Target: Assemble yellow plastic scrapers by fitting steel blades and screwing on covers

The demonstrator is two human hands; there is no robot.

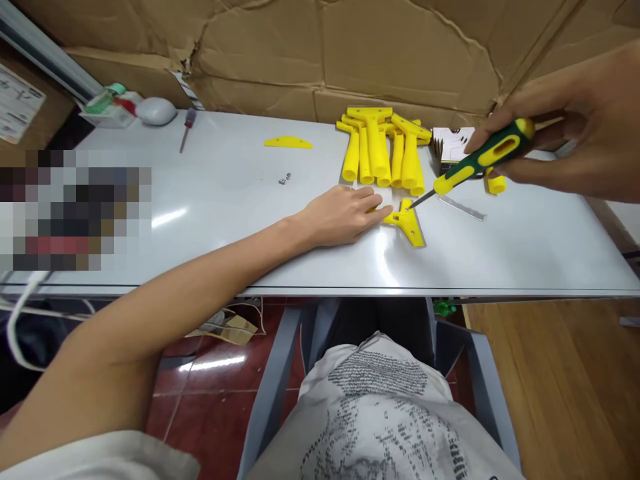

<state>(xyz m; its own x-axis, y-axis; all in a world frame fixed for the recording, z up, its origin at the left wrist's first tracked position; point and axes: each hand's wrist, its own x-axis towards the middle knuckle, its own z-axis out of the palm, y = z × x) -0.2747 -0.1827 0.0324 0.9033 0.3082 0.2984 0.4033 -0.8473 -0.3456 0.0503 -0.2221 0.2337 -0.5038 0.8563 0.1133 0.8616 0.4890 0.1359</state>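
My right hand is closed around the green and yellow handle of a screwdriver, which slants down to the left. The screwdriver's tip meets the head of a yellow scraper at a screw. My left hand rests on the table, closed over the scraper's handle, which it mostly hides. Right of the scraper head lies a thin metal blade. Several small screws lie left of my left hand, with a loose yellow cover plate behind them.
Several yellow scrapers are piled at the back, beside a small white and black box. Another screwdriver, a white rounded object and a small plastic tray stand at back left. Cardboard lines the white table's far edge.
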